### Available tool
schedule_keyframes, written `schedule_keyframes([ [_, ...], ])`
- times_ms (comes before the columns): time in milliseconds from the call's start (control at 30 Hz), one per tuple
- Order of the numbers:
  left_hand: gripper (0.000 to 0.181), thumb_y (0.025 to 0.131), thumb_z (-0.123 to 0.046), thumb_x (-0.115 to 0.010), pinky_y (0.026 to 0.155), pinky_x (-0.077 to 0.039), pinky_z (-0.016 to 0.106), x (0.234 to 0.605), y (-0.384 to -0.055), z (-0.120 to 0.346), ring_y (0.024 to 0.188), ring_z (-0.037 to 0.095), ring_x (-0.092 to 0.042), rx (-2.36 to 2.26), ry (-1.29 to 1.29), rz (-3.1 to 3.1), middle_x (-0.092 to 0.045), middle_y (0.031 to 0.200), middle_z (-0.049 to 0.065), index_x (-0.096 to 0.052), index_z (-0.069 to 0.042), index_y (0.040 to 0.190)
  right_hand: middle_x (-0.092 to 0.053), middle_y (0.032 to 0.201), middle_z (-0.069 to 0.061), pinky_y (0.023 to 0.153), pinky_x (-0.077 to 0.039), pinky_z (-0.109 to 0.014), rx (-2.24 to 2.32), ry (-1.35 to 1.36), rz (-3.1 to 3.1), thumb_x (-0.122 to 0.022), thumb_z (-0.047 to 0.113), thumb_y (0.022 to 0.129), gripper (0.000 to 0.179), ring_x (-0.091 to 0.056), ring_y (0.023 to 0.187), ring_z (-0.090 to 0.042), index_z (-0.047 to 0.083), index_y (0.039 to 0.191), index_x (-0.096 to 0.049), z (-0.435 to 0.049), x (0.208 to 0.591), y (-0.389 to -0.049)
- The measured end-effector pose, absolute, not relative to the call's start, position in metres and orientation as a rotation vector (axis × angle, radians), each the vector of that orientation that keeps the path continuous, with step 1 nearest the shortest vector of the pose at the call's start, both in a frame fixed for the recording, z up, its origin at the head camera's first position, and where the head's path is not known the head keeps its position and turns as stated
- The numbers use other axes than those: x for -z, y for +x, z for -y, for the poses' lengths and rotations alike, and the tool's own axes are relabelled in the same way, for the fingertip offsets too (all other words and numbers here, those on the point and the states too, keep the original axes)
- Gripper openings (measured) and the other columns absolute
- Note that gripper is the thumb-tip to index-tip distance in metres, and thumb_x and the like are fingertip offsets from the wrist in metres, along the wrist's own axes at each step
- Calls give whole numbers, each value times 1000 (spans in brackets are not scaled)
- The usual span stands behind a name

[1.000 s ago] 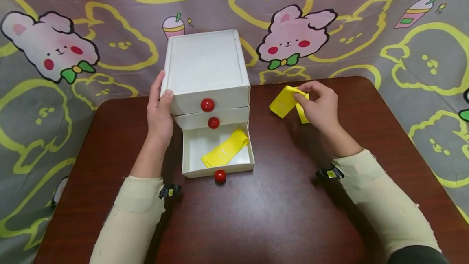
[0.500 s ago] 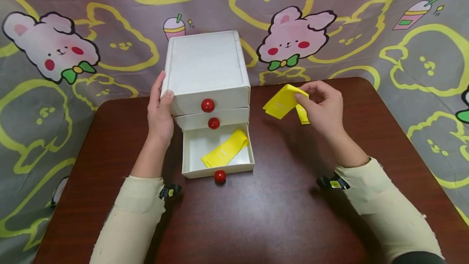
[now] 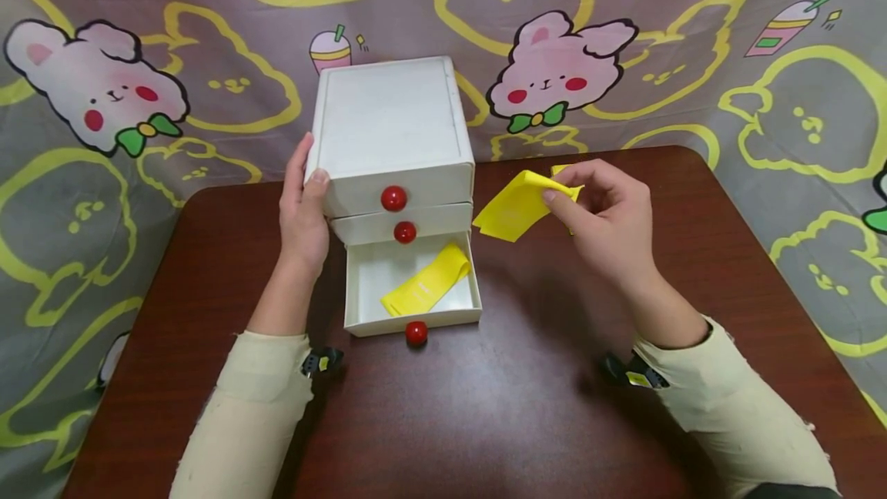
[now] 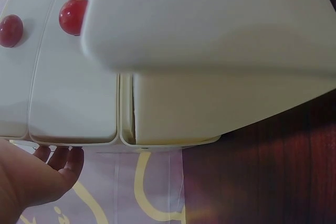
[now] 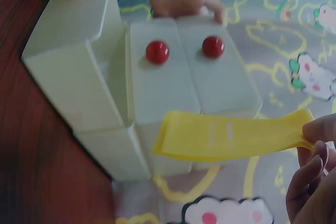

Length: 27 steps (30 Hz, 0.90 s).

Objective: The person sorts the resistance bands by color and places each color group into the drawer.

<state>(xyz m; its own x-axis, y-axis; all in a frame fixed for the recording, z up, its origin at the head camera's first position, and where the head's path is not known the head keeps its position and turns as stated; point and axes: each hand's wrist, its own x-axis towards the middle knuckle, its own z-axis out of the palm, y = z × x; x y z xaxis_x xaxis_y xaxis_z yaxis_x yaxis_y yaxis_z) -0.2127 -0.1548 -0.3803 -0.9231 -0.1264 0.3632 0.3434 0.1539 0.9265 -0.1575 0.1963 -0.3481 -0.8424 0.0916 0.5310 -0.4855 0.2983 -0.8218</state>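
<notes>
A yellow resistance band (image 3: 516,206), flat and looped, hangs from my right hand (image 3: 610,222), which pinches one end between thumb and fingers. In the right wrist view the band (image 5: 226,136) stretches out in front of the drawer unit, with small pale print on it. My left hand (image 3: 303,222) rests against the left side of the white drawer unit (image 3: 391,118), thumb at the front corner. The unit's bottom drawer (image 3: 363,272) is pulled out. Inside it lies another yellow resistance band (image 3: 426,283), folded over at one end.
Behind my right hand, a further yellow piece (image 3: 557,169) lies mostly hidden on the brown table (image 3: 443,422). Red ball knobs (image 3: 393,199) stick out from the drawers; the upper two drawers are closed. A patterned curtain (image 3: 658,83) hangs close behind the table.
My right hand has lifted the band off the table and carried it left and toward me, nearer the drawer unit. The left hand has kept its place.
</notes>
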Motion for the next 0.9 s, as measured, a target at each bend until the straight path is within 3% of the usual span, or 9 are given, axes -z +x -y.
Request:
schedule_keyframes([
  [133,58,100,-33,-46,107,-28,34,380,-213,154,135,19,-35,1833,-216,2075,-36,155,-3,-36,-24,156,-67,85,-4,45,-31,-25,-1601,443,2062,-73,-2,85,11,-37,49,-17,2,95,-75,-186,345,-148],
  [567,58,100,-35,-47,107,-28,33,380,-213,155,135,18,-35,1831,-195,2082,-36,155,-4,-36,-24,156,-55,65,0,43,-31,-29,-1717,648,2140,-77,2,85,12,-40,50,-19,10,93,-74,-124,373,-141],
  [900,59,99,-35,-47,106,-30,32,380,-214,156,133,18,-38,1816,-202,2080,-37,155,-3,-37,-23,156,-63,73,7,40,-31,-27,-1767,788,2146,-78,5,82,10,-39,45,-13,9,90,-74,-68,398,-140],
])
